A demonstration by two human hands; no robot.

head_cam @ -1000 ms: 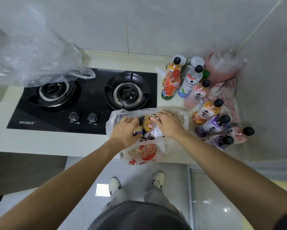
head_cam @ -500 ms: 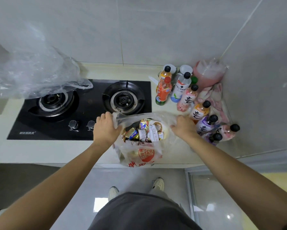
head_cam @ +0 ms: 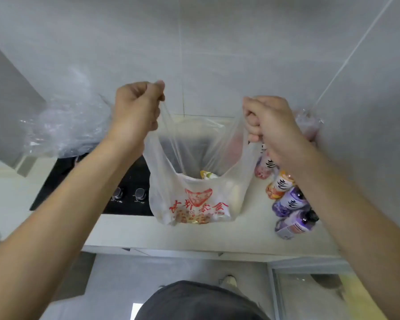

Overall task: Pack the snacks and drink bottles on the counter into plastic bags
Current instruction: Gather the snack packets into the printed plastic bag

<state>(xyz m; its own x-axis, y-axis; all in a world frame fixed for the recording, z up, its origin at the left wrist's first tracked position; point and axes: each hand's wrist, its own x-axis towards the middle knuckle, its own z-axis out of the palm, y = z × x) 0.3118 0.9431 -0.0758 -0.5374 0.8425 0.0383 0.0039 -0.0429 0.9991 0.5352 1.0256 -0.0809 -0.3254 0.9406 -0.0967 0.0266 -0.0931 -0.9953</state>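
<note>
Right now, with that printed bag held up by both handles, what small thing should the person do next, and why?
Probably set the bag aside on the counter. The left hand and right hand each grip a handle, snacks sit inside, and the drink bottles are not yet packed.

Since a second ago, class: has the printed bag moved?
Yes. The bag has gone up: both hands hold its handles high against the wall tiles, while it sat by the stove knobs before.
</note>
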